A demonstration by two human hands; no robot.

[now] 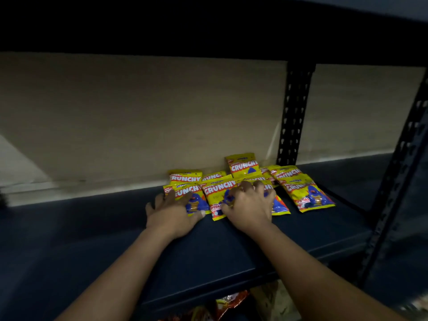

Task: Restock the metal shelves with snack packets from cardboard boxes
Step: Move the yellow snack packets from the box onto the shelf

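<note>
Fingers of my left hand lie flat on a yellow "CRUNCHY" packet; right hand fingers curl over neighbouring packets on the shelf.

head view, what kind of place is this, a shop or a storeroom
Probably a storeroom or a shop's back stock area: a dark metal shelf on a perforated upright, and a batch of identical yellow Crunchy packets against a bare wall.

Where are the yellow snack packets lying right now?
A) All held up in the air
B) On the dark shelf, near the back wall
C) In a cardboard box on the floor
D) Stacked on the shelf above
B: the yellow snack packets lie on the dark shelf by the back wall, under both hands.
</note>
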